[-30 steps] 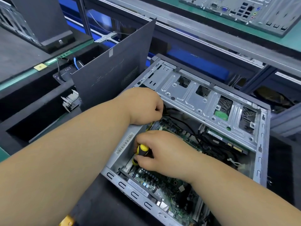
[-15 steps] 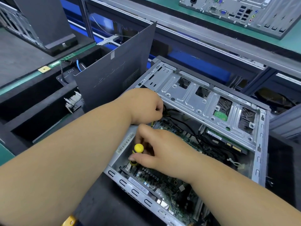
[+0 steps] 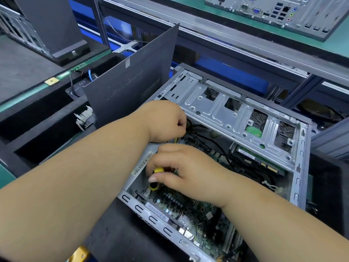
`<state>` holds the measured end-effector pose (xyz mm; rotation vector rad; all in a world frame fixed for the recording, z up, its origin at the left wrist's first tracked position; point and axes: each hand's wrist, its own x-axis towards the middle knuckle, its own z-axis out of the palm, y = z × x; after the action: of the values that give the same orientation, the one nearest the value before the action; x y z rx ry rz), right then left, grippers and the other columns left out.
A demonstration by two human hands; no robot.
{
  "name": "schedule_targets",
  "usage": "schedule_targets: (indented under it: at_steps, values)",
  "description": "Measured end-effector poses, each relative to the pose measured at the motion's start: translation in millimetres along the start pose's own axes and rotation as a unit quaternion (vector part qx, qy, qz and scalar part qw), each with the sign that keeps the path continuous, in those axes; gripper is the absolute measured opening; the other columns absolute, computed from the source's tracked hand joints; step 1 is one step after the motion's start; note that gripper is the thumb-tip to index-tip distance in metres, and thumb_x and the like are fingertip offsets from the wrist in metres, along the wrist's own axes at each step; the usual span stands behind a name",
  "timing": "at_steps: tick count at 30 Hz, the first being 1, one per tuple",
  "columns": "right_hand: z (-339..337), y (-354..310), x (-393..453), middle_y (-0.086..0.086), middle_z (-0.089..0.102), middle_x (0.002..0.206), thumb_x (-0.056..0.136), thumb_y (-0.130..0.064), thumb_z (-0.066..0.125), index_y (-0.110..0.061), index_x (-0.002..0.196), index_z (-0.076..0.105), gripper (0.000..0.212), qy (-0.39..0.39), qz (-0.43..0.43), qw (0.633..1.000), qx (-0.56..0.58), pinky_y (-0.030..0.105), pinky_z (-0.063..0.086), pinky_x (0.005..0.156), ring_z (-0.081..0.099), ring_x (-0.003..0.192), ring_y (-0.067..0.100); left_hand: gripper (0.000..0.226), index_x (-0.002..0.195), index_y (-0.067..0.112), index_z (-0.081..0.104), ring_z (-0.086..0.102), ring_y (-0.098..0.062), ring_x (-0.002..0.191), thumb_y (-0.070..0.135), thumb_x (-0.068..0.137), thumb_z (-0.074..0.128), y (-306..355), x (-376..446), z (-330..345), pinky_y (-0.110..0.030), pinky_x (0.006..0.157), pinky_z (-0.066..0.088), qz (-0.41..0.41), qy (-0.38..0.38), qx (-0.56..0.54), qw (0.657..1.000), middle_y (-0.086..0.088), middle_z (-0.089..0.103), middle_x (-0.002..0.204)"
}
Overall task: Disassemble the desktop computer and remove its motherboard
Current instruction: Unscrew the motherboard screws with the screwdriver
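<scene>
Barcode sticker [image 3: 143,163] on the case's inner wall: you see bars and a line of digits, too small to read.
Barcode label [image 3: 157,212] on the case's near rail: bars only, print illegible.
Dark component [image 3: 82,83] in the left bin: white characters, unclear.

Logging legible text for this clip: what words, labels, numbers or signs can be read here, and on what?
"CAP1", seemingly upside down and only roughly legible: on the dark part left of the upright side panel.
Barcode sticker on the case wall beside the right hand: digits too small to read.
Barcode label on the case's near rail: unreadable.
Motherboard markings: too blurred.
Drive label: unreadable.
</scene>
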<state>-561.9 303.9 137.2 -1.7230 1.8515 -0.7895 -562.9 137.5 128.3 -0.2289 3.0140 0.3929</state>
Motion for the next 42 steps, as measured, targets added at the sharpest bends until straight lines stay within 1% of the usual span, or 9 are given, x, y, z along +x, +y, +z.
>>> schedule_targets:
  at_steps: [5, 8, 14, 18, 20, 23, 29, 36, 42]
  values:
    - [-2.5, 0.3, -1.7, -0.010, 0.053, 0.090, 0.086, -0.029, 0.072, -0.016, 0.103, 0.061, 0.023, 0.007, 0.017, 1.000, -0.009, 0.035, 0.045, 0.076, 0.048, 0.082, 0.006, 0.017, 0.075, 0.033, 0.069, 0.055, -0.007, 0.066, 0.037, 0.079, 0.053, 1.0, -0.5, -1.5, -0.032, 0.063, 0.052, 0.005, -0.010, -0.002, 1.000, 0.012, 0.062, 0.066]
    - [-4.6, 1.0, -2.2, -0.002, 0.058, 0.096, 0.084, -0.020, 0.075, -0.014, 0.102, 0.069, 0.020, 0.012, 0.012, 1.000, 0.018, 0.040, 0.048, 0.079, 0.055, 0.085, 0.015, 0.017, 0.075, 0.034, 0.069, 0.056, -0.006, 0.067, 0.037, 0.078, 0.052, 1.2, -0.8, -3.5, -0.032, 0.064, 0.052, 0.002, -0.015, 0.000, 1.000, 0.013, 0.062, 0.066]
    - [-7.1, -1.5, -3.8, 0.000, 0.058, 0.101, 0.082, 0.003, 0.067, -0.011, 0.102, 0.073, 0.025, 0.014, 0.024, 0.996, 0.081, 0.038, 0.049, 0.078, 0.061, 0.077, 0.016, 0.017, 0.074, 0.035, 0.068, 0.055, -0.006, 0.066, 0.036, 0.077, 0.052, 3.2, -1.4, -3.4, -0.031, 0.062, 0.052, -0.004, -0.016, 0.002, 1.000, 0.014, 0.061, 0.064]
    - [-7.5, -1.9, -1.8, -0.006, 0.056, 0.094, 0.080, -0.016, 0.079, -0.013, 0.090, 0.073, 0.012, 0.014, 0.032, 0.996, 0.077, 0.037, 0.049, 0.078, 0.057, 0.076, 0.011, 0.018, 0.072, 0.037, 0.068, 0.056, -0.005, 0.064, 0.038, 0.077, 0.051, 1.9, -0.8, -3.9, -0.032, 0.061, 0.054, 0.004, -0.018, 0.000, 1.000, 0.015, 0.062, 0.064]
    - [-5.5, -1.1, 0.1, -0.009, 0.055, 0.092, 0.078, -0.022, 0.080, -0.018, 0.092, 0.071, 0.017, 0.012, 0.035, 0.998, 0.058, 0.034, 0.048, 0.079, 0.053, 0.079, 0.006, 0.018, 0.071, 0.037, 0.067, 0.056, -0.004, 0.062, 0.040, 0.075, 0.050, -0.4, 0.4, -1.6, -0.034, 0.060, 0.054, 0.008, -0.017, -0.001, 1.000, 0.015, 0.062, 0.064]
    - [-3.0, -1.5, 1.9, -0.007, 0.058, 0.091, 0.076, -0.021, 0.082, -0.018, 0.099, 0.064, 0.029, 0.013, 0.046, 0.995, 0.087, 0.034, 0.050, 0.073, 0.056, 0.071, 0.009, 0.020, 0.073, 0.037, 0.067, 0.056, -0.004, 0.064, 0.042, 0.073, 0.048, -2.1, 1.5, 0.4, -0.035, 0.062, 0.055, 0.008, -0.011, 0.004, 1.000, 0.015, 0.063, 0.066]
    - [-4.7, -0.1, 2.3, -0.006, 0.059, 0.089, 0.075, -0.017, 0.083, -0.017, 0.090, 0.073, 0.018, 0.021, 0.051, 0.994, 0.095, 0.030, 0.050, 0.070, 0.056, 0.067, 0.011, 0.018, 0.074, 0.038, 0.068, 0.057, -0.005, 0.067, 0.041, 0.074, 0.050, -1.3, 2.7, 0.7, -0.035, 0.065, 0.055, -0.005, -0.015, 0.001, 1.000, 0.014, 0.064, 0.069]
    - [-0.7, -0.9, 1.1, -0.010, 0.063, 0.091, 0.078, -0.006, 0.068, -0.020, 0.097, 0.068, 0.024, 0.009, 0.023, 0.999, 0.048, 0.028, 0.048, 0.078, 0.055, 0.085, 0.004, 0.017, 0.076, 0.035, 0.069, 0.060, -0.009, 0.070, 0.041, 0.076, 0.053, 2.0, 0.9, -1.2, -0.037, 0.067, 0.055, -0.018, -0.016, -0.001, 1.000, 0.011, 0.067, 0.071]
    - [1.3, -4.2, -1.1, -0.010, 0.056, 0.086, 0.075, -0.010, 0.077, -0.018, 0.087, 0.062, 0.021, 0.023, 0.035, 0.995, 0.094, 0.037, 0.051, 0.069, 0.058, 0.064, 0.012, 0.016, 0.075, 0.036, 0.069, 0.059, -0.007, 0.068, 0.039, 0.075, 0.053, 4.1, -0.7, -3.8, -0.035, 0.066, 0.055, -0.025, -0.018, -0.006, 0.999, 0.013, 0.065, 0.069]
